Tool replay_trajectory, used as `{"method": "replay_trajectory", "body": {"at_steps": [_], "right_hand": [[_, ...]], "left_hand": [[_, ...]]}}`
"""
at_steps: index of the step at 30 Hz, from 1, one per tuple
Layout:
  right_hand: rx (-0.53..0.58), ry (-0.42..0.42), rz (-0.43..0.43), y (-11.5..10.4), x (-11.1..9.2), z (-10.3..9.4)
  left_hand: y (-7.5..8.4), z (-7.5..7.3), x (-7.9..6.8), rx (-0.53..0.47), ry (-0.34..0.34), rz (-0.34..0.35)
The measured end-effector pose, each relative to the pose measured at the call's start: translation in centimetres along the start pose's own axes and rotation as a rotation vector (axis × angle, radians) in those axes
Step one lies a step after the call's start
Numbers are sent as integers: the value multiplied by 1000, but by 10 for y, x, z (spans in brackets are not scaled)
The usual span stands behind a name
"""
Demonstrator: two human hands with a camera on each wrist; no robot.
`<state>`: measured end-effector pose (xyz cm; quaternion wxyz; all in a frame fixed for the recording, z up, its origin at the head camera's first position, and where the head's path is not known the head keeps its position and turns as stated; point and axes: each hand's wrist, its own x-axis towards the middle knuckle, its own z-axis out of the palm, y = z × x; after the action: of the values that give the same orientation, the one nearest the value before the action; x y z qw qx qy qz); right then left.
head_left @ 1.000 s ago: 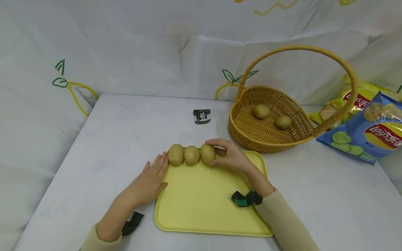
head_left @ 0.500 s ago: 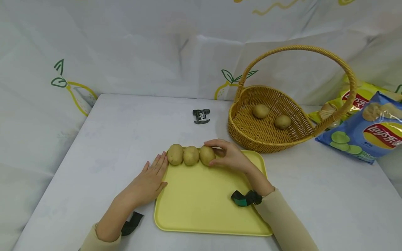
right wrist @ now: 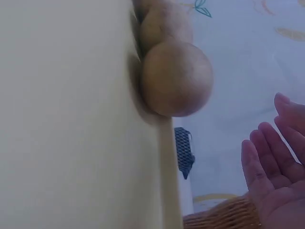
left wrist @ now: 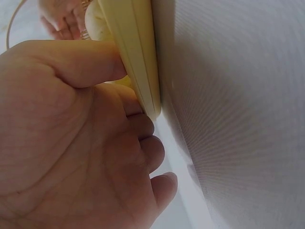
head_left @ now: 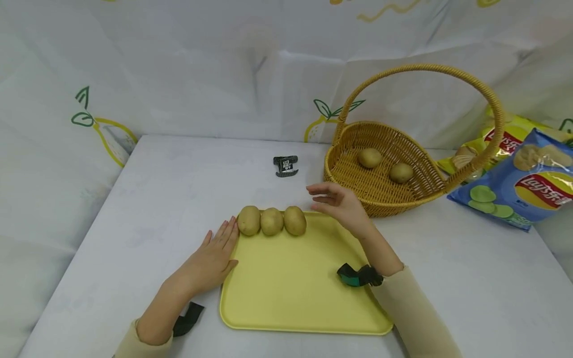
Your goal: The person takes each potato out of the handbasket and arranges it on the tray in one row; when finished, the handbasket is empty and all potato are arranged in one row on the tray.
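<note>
Three potatoes stand side by side along the far edge of a yellow tray (head_left: 304, 288): a left potato (head_left: 249, 221), a middle potato (head_left: 271, 222) and a right potato (head_left: 295, 221). My left hand (head_left: 210, 261) rests at the tray's left edge, its fingertips close beside the left potato. In the left wrist view its thumb (left wrist: 95, 63) touches the tray's side. My right hand (head_left: 342, 206) hovers above the tray's far right part, apart from the right potato, with nothing in its fingers. Two more potatoes (head_left: 369, 158) lie in the wicker basket (head_left: 380, 199) behind it.
The basket's tall handle (head_left: 425, 67) arches up at the back right. A blue chip bag (head_left: 515, 184) and a yellow chip bag (head_left: 515, 132) lean right of it. A small black packet (head_left: 285, 166) lies behind the tray. Dark straps hang at both wrists.
My right hand has let go of the right potato and moved up and to the right. The right potato stays beside the middle one. My left hand keeps its place.
</note>
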<state>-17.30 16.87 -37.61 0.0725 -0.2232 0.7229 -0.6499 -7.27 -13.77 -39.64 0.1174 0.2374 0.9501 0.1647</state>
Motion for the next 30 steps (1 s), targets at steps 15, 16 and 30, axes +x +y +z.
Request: {"method": "replay_trajectory", "body": {"at_steps": [15,16,30], "right_hand": [[43,125,-113,-40,16,-61],[36,138,-109,-42,17,-64],[-145,301,13,-46,34,-106]], "left_hand": [[-3,4,0,10,-11,-9],[-3,4,0,10,-11,-10],[0,-1,0,-14,-36,-22]]}}
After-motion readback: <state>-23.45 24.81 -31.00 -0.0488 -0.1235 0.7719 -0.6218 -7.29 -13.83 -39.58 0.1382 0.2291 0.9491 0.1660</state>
